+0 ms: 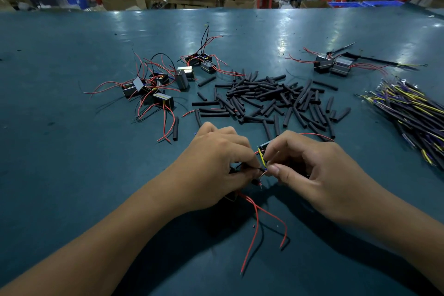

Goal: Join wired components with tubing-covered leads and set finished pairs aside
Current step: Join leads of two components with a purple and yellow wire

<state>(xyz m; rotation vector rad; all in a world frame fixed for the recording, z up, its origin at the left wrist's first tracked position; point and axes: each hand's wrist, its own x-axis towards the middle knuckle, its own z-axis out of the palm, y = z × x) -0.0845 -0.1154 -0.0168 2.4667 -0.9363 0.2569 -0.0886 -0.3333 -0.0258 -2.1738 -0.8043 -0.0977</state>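
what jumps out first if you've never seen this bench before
Both hands, left hand and right hand, pinch thin wires together near the front. Behind them sprawls a heap of black tubing pieces, with red-wired components to its left and a wire bundle at right.

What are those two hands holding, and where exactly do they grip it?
Both hands pinch thin wire ends where they meet: the left hand at the dark lead's tip, the right hand at the yellow wire of a small black component.
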